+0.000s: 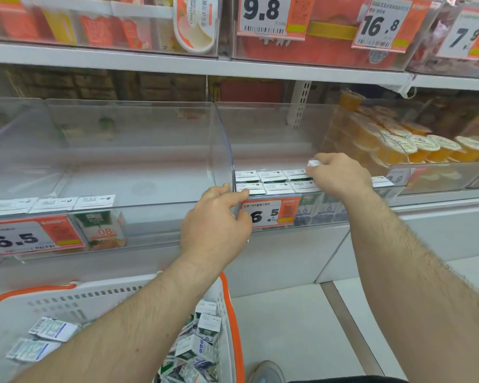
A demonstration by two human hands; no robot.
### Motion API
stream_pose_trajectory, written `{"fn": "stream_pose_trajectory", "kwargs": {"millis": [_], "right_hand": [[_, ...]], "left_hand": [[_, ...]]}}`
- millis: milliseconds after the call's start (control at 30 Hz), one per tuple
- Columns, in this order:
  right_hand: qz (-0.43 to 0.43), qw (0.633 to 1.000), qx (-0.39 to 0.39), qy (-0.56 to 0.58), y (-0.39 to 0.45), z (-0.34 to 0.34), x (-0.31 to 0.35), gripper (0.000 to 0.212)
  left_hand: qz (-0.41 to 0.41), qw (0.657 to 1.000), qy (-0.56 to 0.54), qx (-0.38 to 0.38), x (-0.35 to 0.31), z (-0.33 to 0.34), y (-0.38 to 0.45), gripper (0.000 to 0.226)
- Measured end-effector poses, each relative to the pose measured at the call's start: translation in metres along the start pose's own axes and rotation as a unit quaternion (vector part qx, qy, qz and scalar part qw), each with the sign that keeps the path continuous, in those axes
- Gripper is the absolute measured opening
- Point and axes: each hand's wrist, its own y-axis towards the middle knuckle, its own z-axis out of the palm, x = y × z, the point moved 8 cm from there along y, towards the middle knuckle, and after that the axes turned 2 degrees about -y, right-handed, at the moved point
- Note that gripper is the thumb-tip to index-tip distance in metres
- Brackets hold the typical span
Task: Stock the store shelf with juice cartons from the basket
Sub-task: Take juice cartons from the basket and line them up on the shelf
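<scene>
A clear plastic shelf bin [260,139] is shown with juice cartons [273,180] standing in two rows behind its front wall, on which a 6.5 price tag [268,214] is hung. The right hand [340,175] is held over the right end of these rows, its fingers curled round the white top of one carton [313,163]. The front corner of the bin, at the curved divider [224,150], is gripped by the left hand [216,219]. The neighbouring bin [122,150] to the left is seen to hold three cartons [53,204] at its front left. Below, a white basket [100,299] with an orange rim is filled with loose cartons [202,344] lying at all angles. Orange jelly cups [415,146] are heaped in the bin to the right.
</scene>
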Motion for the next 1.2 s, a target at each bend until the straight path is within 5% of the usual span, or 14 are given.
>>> {"fn": "stream_pose_trajectory", "kwargs": {"millis": [133, 333, 533, 733, 933, 1100, 1200], "right_hand": [[0.007, 0.999, 0.028, -0.045, 0.004, 0.005, 0.0, 0.033], [0.058, 0.994, 0.033, -0.082, 0.01, 0.01, -0.01, 0.069], [0.026, 0.989, -0.03, -0.144, 0.005, 0.008, -0.004, 0.074], [-0.042, 0.977, -0.203, -0.043, -0.015, 0.0, -0.001, 0.06], [-0.082, 0.97, -0.223, -0.042, -0.037, 0.013, 0.006, 0.047], [-0.121, 0.949, -0.288, 0.044, -0.059, -0.011, 0.029, 0.038], [-0.21, 0.908, -0.335, 0.139, -0.098, -0.03, 0.068, 0.031]], "left_hand": [[0.001, 1.0, -0.001, 0.006, -0.001, 0.0, 0.0, 0.042], [-0.007, 1.0, -0.016, 0.0, 0.0, -0.002, 0.0, 0.038], [-0.007, 0.999, -0.025, -0.026, -0.001, -0.004, 0.0, 0.033], [0.0, 1.0, -0.021, -0.014, -0.001, -0.003, 0.0, 0.037], [0.009, 0.999, -0.027, 0.022, -0.002, -0.004, 0.001, 0.04], [0.03, 0.989, -0.145, -0.011, -0.004, -0.032, -0.009, 0.044], [-0.073, 0.957, -0.281, -0.026, 0.009, -0.057, -0.015, 0.02]]}}
